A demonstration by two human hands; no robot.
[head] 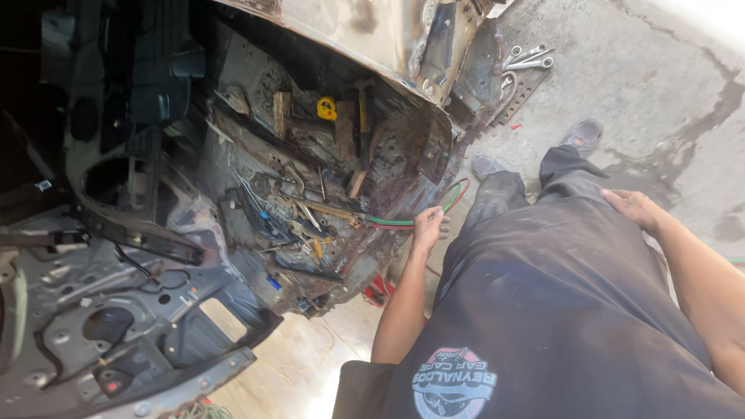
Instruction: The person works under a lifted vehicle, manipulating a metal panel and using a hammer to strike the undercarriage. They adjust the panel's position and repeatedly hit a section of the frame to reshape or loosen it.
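My left hand (428, 227) is closed around the green and red twin hoses (452, 196) that lead to a brass cutting torch (330, 210) lying on the rusty car floor (388, 147). My right hand (635, 207) rests flat on my right thigh, fingers together, holding nothing. Dark trousers and a dark apron cover my legs; my grey shoes (582, 135) stand on the concrete.
Hammers with wooden handles (349, 128), a yellow tape measure (327, 108) and loose hand tools lie in the stripped car floor. Several wrenches (530, 60) lie on the concrete beyond. An open car door panel (116, 310) fills the lower left. A red object (378, 291) sits under the sill.
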